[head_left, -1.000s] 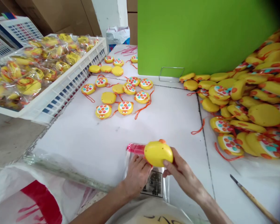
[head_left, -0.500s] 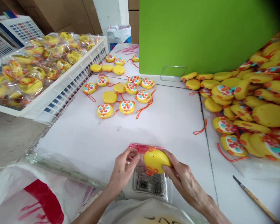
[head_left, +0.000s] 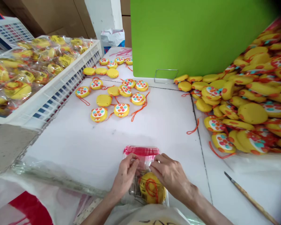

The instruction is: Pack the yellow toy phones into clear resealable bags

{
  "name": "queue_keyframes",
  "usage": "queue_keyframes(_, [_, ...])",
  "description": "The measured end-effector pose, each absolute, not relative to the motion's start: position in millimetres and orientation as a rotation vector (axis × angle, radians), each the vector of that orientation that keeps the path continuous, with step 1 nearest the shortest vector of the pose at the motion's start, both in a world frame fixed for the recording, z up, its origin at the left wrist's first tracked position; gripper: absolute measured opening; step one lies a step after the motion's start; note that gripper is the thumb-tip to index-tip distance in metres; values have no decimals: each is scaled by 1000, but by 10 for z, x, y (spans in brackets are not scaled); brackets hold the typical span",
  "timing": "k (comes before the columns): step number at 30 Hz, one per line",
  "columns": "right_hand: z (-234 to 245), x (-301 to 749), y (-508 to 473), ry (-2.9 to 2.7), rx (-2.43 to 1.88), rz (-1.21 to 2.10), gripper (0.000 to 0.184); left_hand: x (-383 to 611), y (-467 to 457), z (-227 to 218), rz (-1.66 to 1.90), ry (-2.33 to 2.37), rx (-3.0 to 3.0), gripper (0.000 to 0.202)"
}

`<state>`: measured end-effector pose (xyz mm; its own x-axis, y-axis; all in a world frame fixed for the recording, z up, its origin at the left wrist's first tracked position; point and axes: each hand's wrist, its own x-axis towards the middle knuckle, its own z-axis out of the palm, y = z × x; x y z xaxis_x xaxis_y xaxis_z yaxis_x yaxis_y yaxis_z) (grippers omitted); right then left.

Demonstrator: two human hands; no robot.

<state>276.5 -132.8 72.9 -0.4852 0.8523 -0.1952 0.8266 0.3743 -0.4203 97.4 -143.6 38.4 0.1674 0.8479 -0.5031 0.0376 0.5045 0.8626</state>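
In front of me a yellow animal-shaped toy (head_left: 160, 187) with an orange cord lies inside a clear plastic bag (head_left: 144, 165) that has dark print. My left hand (head_left: 125, 175) pinches the bag near its upper left edge. The fingers of my right hand (head_left: 173, 175) are closed on the bag's upper right side, just above the toy. Beyond the fingertips the bag's pink strip (head_left: 141, 151) lies on the white table (head_left: 77, 147).
Several loose toys (head_left: 121, 110) lie farther back on the table. A big heap of them (head_left: 253, 113) fills the right side. On the left stands a white crate (head_left: 67, 78) of bagged toys. A green board (head_left: 189, 37) rises behind; a wooden-handled tool (head_left: 250, 197) lies at right.
The yellow toy has gone from my right hand into the clear bag, nearer my body. My right hand has let go of it and now pinches the bag; my left hand grips the bag too.
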Motion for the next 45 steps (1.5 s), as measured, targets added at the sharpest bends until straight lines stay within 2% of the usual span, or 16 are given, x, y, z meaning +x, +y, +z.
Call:
queue_keyframes(3, [670, 2616, -1309, -2378, -1493, 721, 16, 960, -1463, 371, 694, 1199, 856, 30])
queue_keyframes(9, [578, 2476, -1300, -2370, -1435, 633, 17, 956, -1455, 372, 657, 1135, 931, 26])
queue_keyframes(14, [524, 2451, -1326, -2482, -1422, 495, 17, 1023, -1450, 422, 632, 1297, 1163, 24])
queue_keyframes(18, [544, 2460, -1301, -2286, -1510, 629, 16, 1027, -1467, 457, 543, 1369, 1352, 25])
queue_keyframes(21, [511, 2741, -1310, -2023, -1660, 763, 15, 969, -1498, 428, 537, 1333, 1309, 25])
queue_keyframes(23, [438, 3137, -1372, -1849, -1832, 740, 15, 918, -1514, 390, 555, 1327, 1230, 25])
queue_keyframes(27, [319, 4189, -1660, -1530, -2426, 433, 23, 845, -1512, 338, 580, 1284, 1040, 26])
queue_keyframes(31, [464, 4751, -1949, -1505, -2727, 302, 26, 821, -1483, 337, 576, 1253, 930, 26])
queue_keyframes(34, [653, 4495, -1954, -1687, -2628, 517, 31, 820, -1471, 346, 574, 1250, 878, 26])
queue_keyframes(38, [752, 3682, -1670, -1754, -2113, 922, 19, 832, -1484, 363, 591, 1257, 841, 25])
queue_keyframes(42, [624, 3148, -1373, -1651, -1819, 1384, 17, 839, -1509, 361, 605, 1249, 853, 23])
queue_keyframes(45, [466, 3103, -1288, -1599, -1664, 1562, 8, 820, -1519, 321, 611, 1219, 848, 25])
